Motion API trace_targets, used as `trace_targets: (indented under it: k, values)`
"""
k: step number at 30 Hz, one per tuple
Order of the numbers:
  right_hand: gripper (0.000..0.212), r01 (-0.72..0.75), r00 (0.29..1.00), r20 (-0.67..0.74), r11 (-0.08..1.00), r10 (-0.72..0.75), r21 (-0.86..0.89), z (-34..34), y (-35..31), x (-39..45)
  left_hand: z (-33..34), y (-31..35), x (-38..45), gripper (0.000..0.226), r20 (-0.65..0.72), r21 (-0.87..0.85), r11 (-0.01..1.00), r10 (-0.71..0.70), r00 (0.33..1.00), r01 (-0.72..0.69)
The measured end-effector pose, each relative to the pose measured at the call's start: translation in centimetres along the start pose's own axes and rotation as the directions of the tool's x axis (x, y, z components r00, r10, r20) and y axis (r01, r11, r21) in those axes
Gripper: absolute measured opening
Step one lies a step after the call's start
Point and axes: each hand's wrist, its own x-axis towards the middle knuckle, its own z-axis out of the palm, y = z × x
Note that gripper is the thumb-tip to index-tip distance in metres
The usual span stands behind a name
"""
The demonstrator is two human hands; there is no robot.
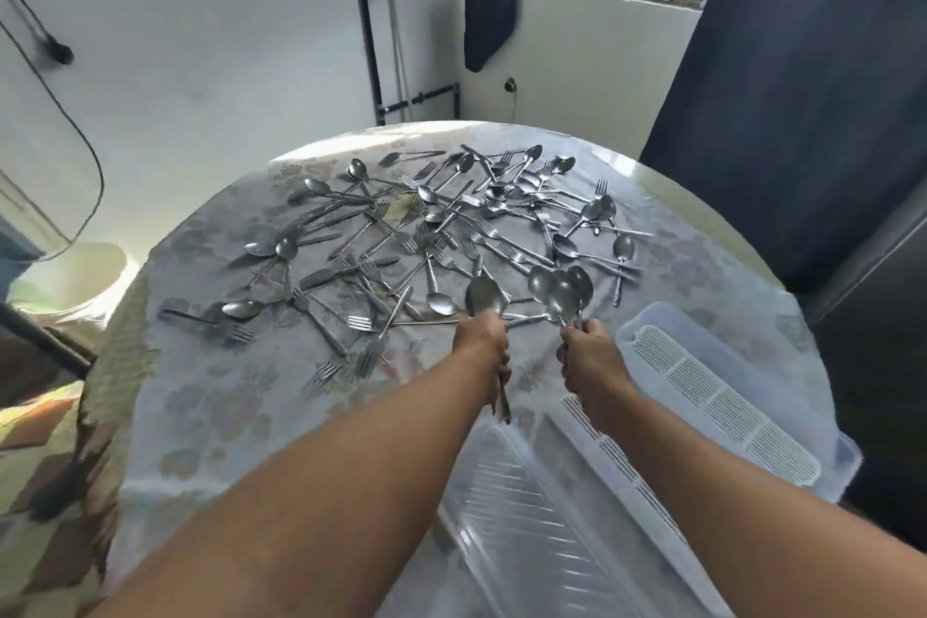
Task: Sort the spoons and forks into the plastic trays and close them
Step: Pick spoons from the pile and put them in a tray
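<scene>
Several steel spoons and forks (441, 226) lie scattered in a tangle over the far half of the round table (241, 396). My left hand (481, 334) grips spoons (482, 297) by the handles, bowls pointing away, one handle sticking out below the fist. My right hand (589, 356) holds a bunch of spoons (562, 289) the same way, just right of the left hand. Two clear plastic trays sit on the near right: one (521, 507) under my forearms, the other (727, 391) further right with a white slotted insert. Both trays look open.
A floral cloth covers the table. A dark curtain (802, 90) hangs at the right, close to the table's edge. A white wall with a black pipe (368, 40) stands behind the table. A pale round stool (70, 276) is at the left.
</scene>
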Motion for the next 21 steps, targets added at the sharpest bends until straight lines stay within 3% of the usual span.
trace_targets:
  k: [4,10,15,21]
  values:
    - [0.009,0.023,0.993,0.113,0.998,-0.017,-0.054,-4.0,1.0,-0.4,4.0,-2.9,-1.9,0.028,-0.127,-0.095,0.995,-0.009,0.992,-0.003]
    - [0.013,0.032,0.986,0.166,0.984,-0.002,-0.177,-8.2,3.0,-2.3,6.3,-6.0,-4.4,0.014,-0.133,-0.125,0.99,-0.08,0.988,0.063]
    - [0.018,0.026,0.972,0.232,0.959,0.041,-0.281,-10.2,5.3,-4.2,6.3,-8.1,-4.4,0.018,-0.227,0.012,1.0,0.021,0.974,-0.019]
    - [0.023,0.045,0.97,0.237,0.913,0.057,-0.406,-10.7,7.0,-3.8,6.8,-9.2,-4.9,0.013,-0.2,0.191,0.978,0.128,0.971,-0.089]
